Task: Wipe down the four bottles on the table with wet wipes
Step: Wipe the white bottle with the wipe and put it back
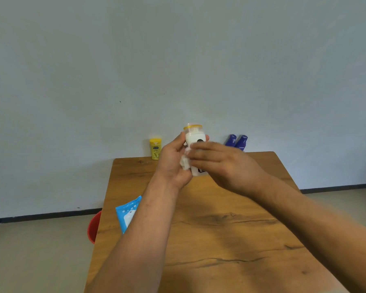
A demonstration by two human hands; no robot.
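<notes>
White bottle (193, 138) stays upright above the desk (220, 229), clasped in your left grip (171, 163), while your right grip (218, 161) presses the wet wipe (185, 163) against it with flat fingers, so rotate it steadily and wipe up under the cap (192, 126).

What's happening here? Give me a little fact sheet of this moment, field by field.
left hand: grips white bottle, upright
right hand: fingers across it, on wet wipe
waiting: yellow bottle, two purple bottles, at far edge
wipe pack: table left edge
red container: beside table, left
</notes>
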